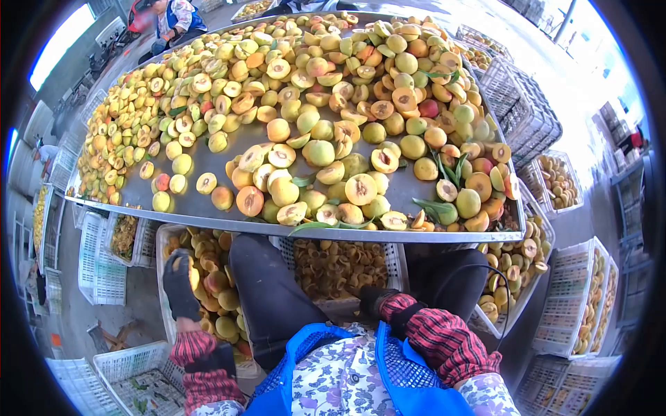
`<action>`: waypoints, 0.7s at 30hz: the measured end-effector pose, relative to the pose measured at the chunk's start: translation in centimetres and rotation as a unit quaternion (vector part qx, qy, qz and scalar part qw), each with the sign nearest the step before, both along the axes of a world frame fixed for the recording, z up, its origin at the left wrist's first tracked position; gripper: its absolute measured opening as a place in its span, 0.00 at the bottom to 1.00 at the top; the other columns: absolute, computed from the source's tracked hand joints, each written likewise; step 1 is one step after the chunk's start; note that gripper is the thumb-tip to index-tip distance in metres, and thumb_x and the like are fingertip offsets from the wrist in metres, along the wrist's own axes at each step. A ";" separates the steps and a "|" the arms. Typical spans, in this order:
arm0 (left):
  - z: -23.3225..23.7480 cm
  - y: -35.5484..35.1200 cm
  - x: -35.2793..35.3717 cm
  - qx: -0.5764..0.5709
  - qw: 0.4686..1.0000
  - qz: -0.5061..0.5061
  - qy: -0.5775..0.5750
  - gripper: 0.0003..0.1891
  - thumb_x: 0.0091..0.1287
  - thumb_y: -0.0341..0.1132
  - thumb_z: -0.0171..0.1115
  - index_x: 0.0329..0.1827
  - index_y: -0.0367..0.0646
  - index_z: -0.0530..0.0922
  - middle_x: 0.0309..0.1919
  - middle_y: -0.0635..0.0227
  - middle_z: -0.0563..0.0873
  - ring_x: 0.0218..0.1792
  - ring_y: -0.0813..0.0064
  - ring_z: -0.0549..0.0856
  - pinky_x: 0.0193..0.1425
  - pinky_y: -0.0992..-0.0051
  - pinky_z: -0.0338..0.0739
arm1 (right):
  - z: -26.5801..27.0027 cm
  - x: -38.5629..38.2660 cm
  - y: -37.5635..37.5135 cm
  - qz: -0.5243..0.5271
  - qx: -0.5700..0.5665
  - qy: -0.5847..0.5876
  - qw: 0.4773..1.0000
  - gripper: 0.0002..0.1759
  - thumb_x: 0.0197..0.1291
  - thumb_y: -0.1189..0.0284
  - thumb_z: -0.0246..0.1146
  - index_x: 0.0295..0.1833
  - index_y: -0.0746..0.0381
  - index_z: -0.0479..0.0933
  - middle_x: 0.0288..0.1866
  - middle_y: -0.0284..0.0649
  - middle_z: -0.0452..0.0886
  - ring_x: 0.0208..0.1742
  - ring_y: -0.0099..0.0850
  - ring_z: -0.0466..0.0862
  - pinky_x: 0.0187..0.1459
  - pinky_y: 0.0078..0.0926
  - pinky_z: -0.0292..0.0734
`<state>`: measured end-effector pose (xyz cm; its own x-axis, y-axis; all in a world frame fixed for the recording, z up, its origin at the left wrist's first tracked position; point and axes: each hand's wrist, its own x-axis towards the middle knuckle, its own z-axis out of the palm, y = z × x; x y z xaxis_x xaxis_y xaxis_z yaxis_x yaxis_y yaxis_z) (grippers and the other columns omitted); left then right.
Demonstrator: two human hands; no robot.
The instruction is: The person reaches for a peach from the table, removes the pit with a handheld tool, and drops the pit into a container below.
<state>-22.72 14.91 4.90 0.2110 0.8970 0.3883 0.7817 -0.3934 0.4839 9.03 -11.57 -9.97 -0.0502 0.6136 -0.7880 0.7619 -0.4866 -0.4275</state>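
My left hand [182, 290], in a dark glove, is over the left crate [164, 243], which holds cut yellow peaches [220, 305]. Its fingers are closed on a peach half [193, 275], whose orange flesh shows beside the glove. My right hand [378, 299], also dark-gloved, is between my knees at the near right corner of a crate of brown peach pits [340, 267]. The dark fingers blend together, and whether they hold anything cannot be made out. In front of me a metal table [291, 227] carries a large heap of halved and whole peaches [361, 188].
The table edge crosses just above my knees. On the right are another peach crate [513, 267], stacked crates [520, 104] and a filled crate [576, 298]. White crates [104, 256] stand at left. Another person [179, 19] sits beyond the table.
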 end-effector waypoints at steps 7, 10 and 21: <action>4.9 -1.8 17.1 -0.152 0.936 -0.222 -0.228 0.23 0.57 0.30 0.65 0.56 0.37 0.72 0.43 0.64 0.79 0.40 0.78 0.79 0.45 0.79 0.75 | 9.4 1.2 0.5 -0.141 0.116 0.033 0.983 0.22 0.55 0.63 0.57 0.54 0.64 0.70 0.41 0.55 0.78 0.43 0.48 0.80 0.44 0.40 0.74; 3.0 -2.4 26.7 -0.179 0.919 -0.323 -0.139 0.22 0.57 0.39 0.65 0.52 0.35 0.73 0.44 0.55 0.80 0.43 0.63 0.81 0.50 0.69 0.74 | 13.7 2.5 0.3 -0.220 0.089 0.059 0.970 0.22 0.53 0.63 0.60 0.49 0.66 0.71 0.37 0.55 0.79 0.42 0.47 0.80 0.42 0.40 0.74; -1.0 -4.6 33.2 -0.427 0.800 -0.366 -0.209 0.17 0.54 0.33 0.66 0.46 0.39 0.74 0.34 0.63 0.81 0.37 0.72 0.81 0.44 0.73 0.77 | 17.6 5.2 -2.8 -0.410 0.241 0.074 0.877 0.15 0.56 0.68 0.62 0.47 0.61 0.69 0.29 0.36 0.77 0.30 0.26 0.78 0.31 0.27 0.74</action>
